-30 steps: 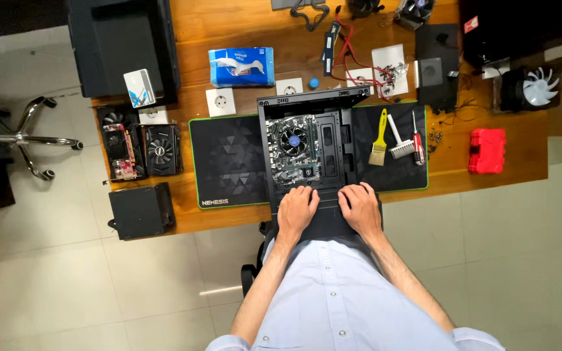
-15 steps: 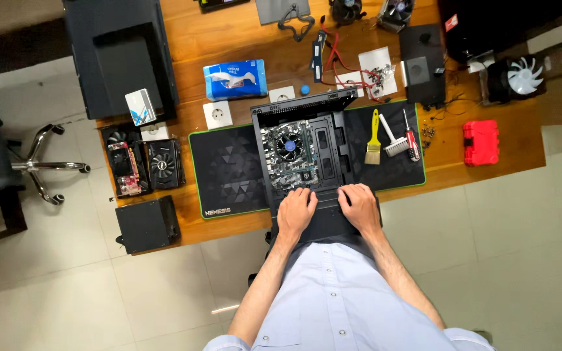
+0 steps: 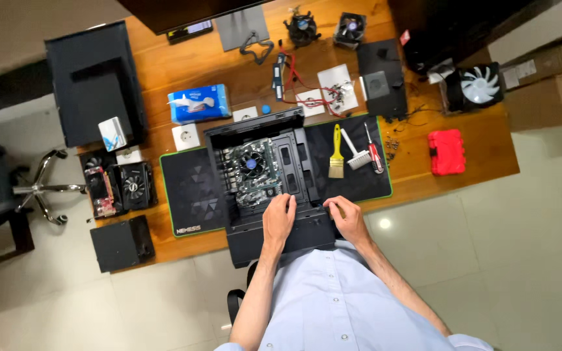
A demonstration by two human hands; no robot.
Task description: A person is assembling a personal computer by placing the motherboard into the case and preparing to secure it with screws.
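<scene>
2 hands on an open PC case at the desk's near edge.
The left hand (image 3: pixel 278 220) lies flat, fingers spread, on the case (image 3: pixel 265 188); the right hand (image 3: pixel 347 218) curls loosely over its near right corner, gripping nothing separate. A brush (image 3: pixel 336 153) lies right of the case.

Bright, sharp view; floor glare below

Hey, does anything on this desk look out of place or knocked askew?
Mostly orderly. The open computer case overhangs the near desk edge, both hands on it; small screws lie scattered loose beside the mat.
</scene>
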